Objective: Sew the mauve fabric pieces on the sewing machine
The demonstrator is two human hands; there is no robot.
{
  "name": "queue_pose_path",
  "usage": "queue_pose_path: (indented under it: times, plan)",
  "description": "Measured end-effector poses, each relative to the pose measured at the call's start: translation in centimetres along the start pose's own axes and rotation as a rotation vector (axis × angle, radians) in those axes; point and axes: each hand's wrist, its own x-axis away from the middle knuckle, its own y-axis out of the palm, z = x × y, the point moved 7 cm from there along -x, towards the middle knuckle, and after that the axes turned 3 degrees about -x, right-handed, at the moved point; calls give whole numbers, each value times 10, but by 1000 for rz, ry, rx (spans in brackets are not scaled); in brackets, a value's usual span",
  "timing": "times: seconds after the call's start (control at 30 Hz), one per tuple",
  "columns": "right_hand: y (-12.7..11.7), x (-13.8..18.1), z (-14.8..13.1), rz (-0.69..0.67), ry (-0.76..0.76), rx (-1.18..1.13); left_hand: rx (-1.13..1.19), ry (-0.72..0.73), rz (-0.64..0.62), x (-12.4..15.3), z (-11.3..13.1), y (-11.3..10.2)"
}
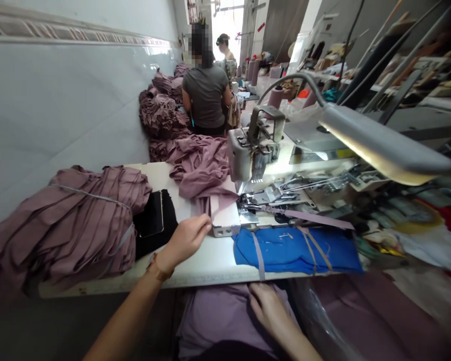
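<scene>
My left hand (190, 238) is at the near left corner of the sewing machine's bed plate, fingers pinched together on a mauve fabric piece (205, 206). This cloth runs back from my fingers into a loose mauve heap (203, 165) on the table. Below the table's front edge, my right hand (265, 303) is on a stack of mauve fabric (221, 321) in my lap, its fingers curled at the cloth's upper edge. Beyond my hands stands the sewing machine (248, 150), with a mauve strip (315, 219) leading into its needle area from the right.
A tied mauve bundle (97, 210) and a phone (151, 213) on black cloth lie to the left. A blue cloth pad (285, 248) covers the table's front. A lit lamp (383, 143) hangs over the machine at right. A person (206, 90) sits ahead, another farther back.
</scene>
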Motion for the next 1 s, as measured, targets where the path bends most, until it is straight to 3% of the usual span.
queue_pose_path:
  times: [0.17,0.23,0.3,0.37,0.5,0.63,0.73,0.8,0.87,0.93,1.0]
  plan:
    - [-20,24,-18,-28,-44,-265,261,-4,-327,41,27,51]
    - [-21,24,-21,-104,27,-437,239,-85,-234,46,18,59]
    - [-22,21,-26,-196,88,-657,154,-156,-26,46,5,53]
    - [-22,17,-34,-279,119,-929,75,-124,103,44,0,46]
    - [-22,14,-49,-377,142,-1514,3,9,144,43,0,47]
    - [-19,17,-55,-380,190,-1856,-1,-19,200,47,-3,53]
    - [-30,13,-61,-316,173,-1911,-2,-54,309,51,2,43]
    - [-50,6,-68,-240,86,-1833,24,-89,420,55,10,29]
    - [-73,-2,-77,-171,-31,-1691,145,-155,425,56,20,20]
    - [-92,-9,-86,-135,-124,-1553,400,-226,235,50,30,26]
    - [-103,-13,-90,-106,-169,-1458,715,-267,-65,43,47,44]
